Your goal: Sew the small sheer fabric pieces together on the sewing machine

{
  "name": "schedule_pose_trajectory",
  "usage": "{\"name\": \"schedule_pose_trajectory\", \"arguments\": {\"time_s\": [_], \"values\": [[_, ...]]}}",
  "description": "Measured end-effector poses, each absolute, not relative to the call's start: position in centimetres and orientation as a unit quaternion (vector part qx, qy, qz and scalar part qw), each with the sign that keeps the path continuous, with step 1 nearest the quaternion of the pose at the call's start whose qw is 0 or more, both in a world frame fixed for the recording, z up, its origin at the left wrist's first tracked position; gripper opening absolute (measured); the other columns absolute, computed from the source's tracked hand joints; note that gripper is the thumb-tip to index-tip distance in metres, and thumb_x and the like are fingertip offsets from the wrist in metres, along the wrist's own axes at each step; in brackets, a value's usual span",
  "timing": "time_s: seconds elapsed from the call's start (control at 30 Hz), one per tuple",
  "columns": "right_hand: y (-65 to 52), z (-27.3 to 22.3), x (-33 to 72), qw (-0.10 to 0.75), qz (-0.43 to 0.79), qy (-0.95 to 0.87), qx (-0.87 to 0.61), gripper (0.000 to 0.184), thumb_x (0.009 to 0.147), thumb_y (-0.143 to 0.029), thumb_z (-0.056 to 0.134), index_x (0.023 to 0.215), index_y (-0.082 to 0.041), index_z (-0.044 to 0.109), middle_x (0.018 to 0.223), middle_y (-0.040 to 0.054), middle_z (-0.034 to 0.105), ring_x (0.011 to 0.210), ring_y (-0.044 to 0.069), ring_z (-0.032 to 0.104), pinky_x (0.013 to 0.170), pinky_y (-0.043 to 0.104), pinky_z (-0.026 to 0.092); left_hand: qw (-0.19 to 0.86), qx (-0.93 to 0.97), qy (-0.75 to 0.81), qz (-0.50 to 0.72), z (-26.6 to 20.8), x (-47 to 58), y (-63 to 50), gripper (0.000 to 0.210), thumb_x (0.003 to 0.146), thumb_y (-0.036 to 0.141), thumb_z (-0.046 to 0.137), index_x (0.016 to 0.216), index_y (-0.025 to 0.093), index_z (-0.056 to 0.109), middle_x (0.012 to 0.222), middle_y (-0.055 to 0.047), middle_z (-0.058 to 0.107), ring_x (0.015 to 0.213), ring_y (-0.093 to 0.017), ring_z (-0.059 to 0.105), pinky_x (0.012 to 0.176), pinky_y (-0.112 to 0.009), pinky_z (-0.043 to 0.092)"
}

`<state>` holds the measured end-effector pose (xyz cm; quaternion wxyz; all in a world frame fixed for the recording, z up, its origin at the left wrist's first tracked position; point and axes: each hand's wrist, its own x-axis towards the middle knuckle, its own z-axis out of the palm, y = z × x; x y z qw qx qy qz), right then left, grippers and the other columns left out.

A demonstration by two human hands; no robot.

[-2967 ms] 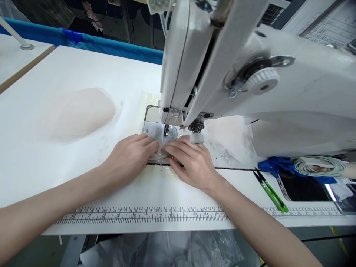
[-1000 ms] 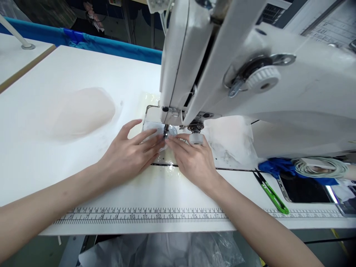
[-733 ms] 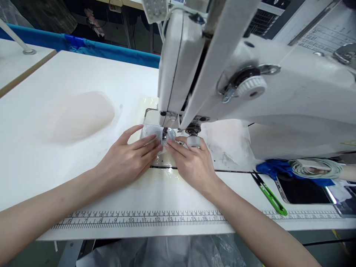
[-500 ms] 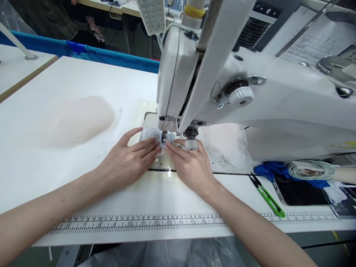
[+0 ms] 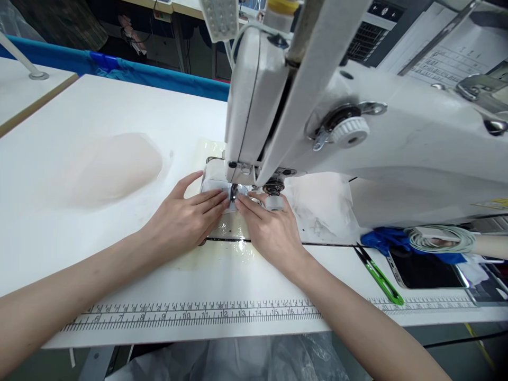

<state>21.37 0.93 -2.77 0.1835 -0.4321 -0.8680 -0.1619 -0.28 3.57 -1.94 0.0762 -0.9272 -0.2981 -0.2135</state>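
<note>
Under the head of a white sewing machine (image 5: 254, 106) lies a small piece of thin, pale, see-through cloth (image 5: 216, 185), close to the presser foot (image 5: 234, 191). My left hand (image 5: 190, 214) rests flat on it from the left, fingers stretched out and thumb spread away. From the right, my right hand (image 5: 273, 227) lies with its fingertips just beside the foot, fingers extended; some of them are partly hidden behind a round white knob (image 5: 274, 202). Both sets of fingertips nearly meet in front of the needle area. How much cloth lies under the fingers is hidden.
Green-handled thread snips (image 5: 381, 278) and a dark phone (image 5: 424, 270) lie at the right, near a blue cloth (image 5: 381, 238) and a coiled cable (image 5: 440, 239). A pale sheer piece (image 5: 119, 166) lies at left. A printed ruler (image 5: 206, 312) runs along the front edge.
The view has shifted slightly. Both hands stay beside the presser foot in nearly the same pose, and the cloth shows little visible movement.
</note>
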Motion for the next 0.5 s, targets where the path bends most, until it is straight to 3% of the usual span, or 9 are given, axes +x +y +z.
{"name": "schedule_pose_trajectory", "arguments": {"time_s": [0.2, 0.4, 0.5], "values": [[0.92, -2.70, 21.39, 0.169, -0.162, -0.868, -0.438, 0.037, 0.089, -0.002, 0.045, 0.115, -0.013, 0.069, 0.105, 0.0072, 0.075, 0.110, 0.022, 0.062, 0.100, 0.042, 0.041, 0.075, -0.929, -0.295, -0.213, -2.09, -0.24, 3.77, 0.030, 0.099, 0.017, 0.042, 0.120, 0.023, 0.063, 0.122, -0.003, 0.068, 0.115, -0.020, 0.065, 0.119, -0.052, 0.026], [0.88, -2.88, 21.32, 0.166, -0.174, -0.866, -0.439, 0.037, 0.087, -0.001, 0.046, 0.114, -0.013, 0.069, 0.107, 0.0062, 0.075, 0.108, 0.022, 0.062, 0.104, 0.043, 0.037, 0.089, -0.931, -0.285, -0.209, -2.28, -0.23, 3.77, 0.030, 0.099, 0.016, 0.042, 0.121, 0.018, 0.063, 0.122, -0.007, 0.068, 0.114, -0.022, 0.065, 0.114, -0.051, 0.034], [0.86, -2.85, 21.33, 0.165, -0.179, -0.862, -0.445, 0.034, 0.087, -0.002, 0.047, 0.106, -0.017, 0.071, 0.110, 0.0044, 0.074, 0.109, 0.022, 0.061, 0.106, 0.044, 0.034, 0.100, -0.927, -0.296, -0.208, -2.30, -0.34, 3.62, 0.033, 0.100, 0.028, 0.045, 0.126, 0.015, 0.060, 0.126, -0.009, 0.066, 0.118, -0.022, 0.062, 0.112, -0.047, 0.038]]}}
